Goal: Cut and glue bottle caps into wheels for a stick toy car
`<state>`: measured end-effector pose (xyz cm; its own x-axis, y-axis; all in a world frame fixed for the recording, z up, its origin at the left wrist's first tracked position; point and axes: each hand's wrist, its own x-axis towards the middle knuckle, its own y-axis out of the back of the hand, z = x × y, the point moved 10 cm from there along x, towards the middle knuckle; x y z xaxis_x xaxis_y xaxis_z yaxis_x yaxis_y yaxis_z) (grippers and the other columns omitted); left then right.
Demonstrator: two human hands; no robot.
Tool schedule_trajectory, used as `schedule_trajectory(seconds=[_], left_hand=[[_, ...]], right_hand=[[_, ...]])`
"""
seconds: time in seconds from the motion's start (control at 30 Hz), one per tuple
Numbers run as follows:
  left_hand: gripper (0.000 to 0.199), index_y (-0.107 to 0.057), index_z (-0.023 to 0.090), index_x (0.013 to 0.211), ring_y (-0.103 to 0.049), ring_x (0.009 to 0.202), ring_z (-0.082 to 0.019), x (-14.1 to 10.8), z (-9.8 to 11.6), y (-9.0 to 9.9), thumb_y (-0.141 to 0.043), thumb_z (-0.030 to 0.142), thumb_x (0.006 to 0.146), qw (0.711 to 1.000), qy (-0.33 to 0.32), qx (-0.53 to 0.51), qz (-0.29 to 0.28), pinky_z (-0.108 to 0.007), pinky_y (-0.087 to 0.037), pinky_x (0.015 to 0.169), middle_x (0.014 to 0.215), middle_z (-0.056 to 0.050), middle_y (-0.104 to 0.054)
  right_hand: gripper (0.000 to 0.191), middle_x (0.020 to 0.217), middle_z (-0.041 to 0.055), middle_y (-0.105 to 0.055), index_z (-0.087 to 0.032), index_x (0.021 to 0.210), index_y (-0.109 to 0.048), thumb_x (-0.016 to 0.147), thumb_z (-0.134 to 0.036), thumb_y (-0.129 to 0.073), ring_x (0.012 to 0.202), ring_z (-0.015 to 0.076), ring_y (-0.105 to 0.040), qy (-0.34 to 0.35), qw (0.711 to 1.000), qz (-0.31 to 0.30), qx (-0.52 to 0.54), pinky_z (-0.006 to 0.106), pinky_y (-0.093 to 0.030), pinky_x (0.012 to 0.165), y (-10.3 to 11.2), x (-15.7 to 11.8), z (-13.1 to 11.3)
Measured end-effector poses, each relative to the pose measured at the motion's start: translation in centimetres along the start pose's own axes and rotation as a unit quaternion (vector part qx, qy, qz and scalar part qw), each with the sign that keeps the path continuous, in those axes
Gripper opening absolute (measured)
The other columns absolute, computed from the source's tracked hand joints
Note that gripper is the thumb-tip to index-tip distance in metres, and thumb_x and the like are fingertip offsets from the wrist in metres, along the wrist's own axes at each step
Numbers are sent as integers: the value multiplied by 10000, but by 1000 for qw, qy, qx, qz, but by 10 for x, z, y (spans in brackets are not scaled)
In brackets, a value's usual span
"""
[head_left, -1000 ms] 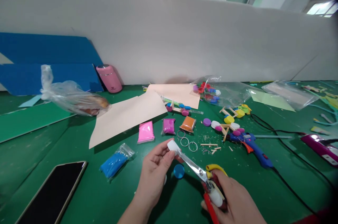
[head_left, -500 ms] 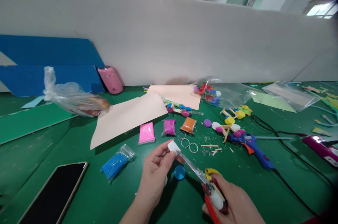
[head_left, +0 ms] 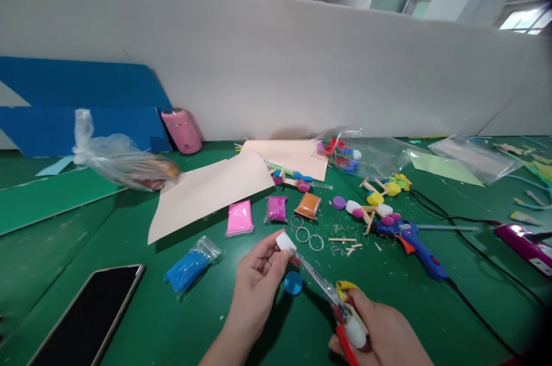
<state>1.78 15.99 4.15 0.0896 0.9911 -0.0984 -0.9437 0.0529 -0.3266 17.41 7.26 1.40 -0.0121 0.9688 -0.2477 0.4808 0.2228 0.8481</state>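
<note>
Between the thumb and fingers of my left hand (head_left: 259,282) is a small white piece (head_left: 284,241) that looks like paper or thin card. My right hand (head_left: 382,320) grips scissors (head_left: 319,275) with long silver blades, whose tips reach the piece's lower edge. Yellow and red handle parts show at that hand, along with a white rounded thing (head_left: 356,332) and a wooden strip; how these are held is partly hidden. On the green table just below the blades lies a blue disc (head_left: 293,284).
Clay packets in blue (head_left: 192,265), pink (head_left: 240,218), purple (head_left: 276,208) and orange (head_left: 307,205) lie around, near several rings (head_left: 316,242). A blue glue gun (head_left: 414,242) with a cord rests right, by stick models (head_left: 375,198). A phone (head_left: 88,315) lies front left.
The white piece and scissors have shifted very slightly right and downward with my hands. Both grips stay the same.
</note>
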Motion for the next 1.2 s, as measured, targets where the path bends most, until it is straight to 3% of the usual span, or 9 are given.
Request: schedule_trajectory(seconds=[0.23,0.57,0.73,0.9,1.2], left_hand=[[234,-642,160,902,-632,636,-134,0,4,-2,-648,202,673,1000,-17,9,-18,-218,-504,634,713,-21,-700],[301,-646,161,937,-640,671,-162,-4,11,2,-661,256,651,998,-50,47,5,-240,-515,636,794,-51,-706],[286,-635,171,955,-637,683,-152,-3,15,-4,-643,222,674,996,-72,49,-36,-219,-514,636,808,-43,-700],[249,-636,180,932,-625,662,-125,-4,18,-5,-631,175,682,995,-80,45,-42,-188,-504,622,780,-18,-692],[267,-635,150,933,-637,715,-155,-4,10,1,-638,208,672,998,-53,18,6,-220,-506,659,825,-55,-701]], right_hand=[[194,624,38,-635,-205,721,-453,652,-356,-554,498,171,-573,-24,999,-45,5,209,-359,442,-6,1,3],[130,618,9,-610,-222,709,-427,661,-302,-517,478,153,-544,-18,1000,-6,-13,205,-343,424,-1,0,0],[122,592,-9,-593,-227,699,-412,658,-282,-513,458,137,-529,-7,1000,-8,1,195,-340,424,-2,-4,-3],[144,608,10,-602,-221,707,-410,647,-291,-521,486,156,-544,-18,999,-28,23,206,-355,438,-6,-3,-1],[162,614,17,-614,-222,699,-407,643,-307,-532,508,175,-564,-36,998,-30,44,215,-360,446,-3,0,-2]])
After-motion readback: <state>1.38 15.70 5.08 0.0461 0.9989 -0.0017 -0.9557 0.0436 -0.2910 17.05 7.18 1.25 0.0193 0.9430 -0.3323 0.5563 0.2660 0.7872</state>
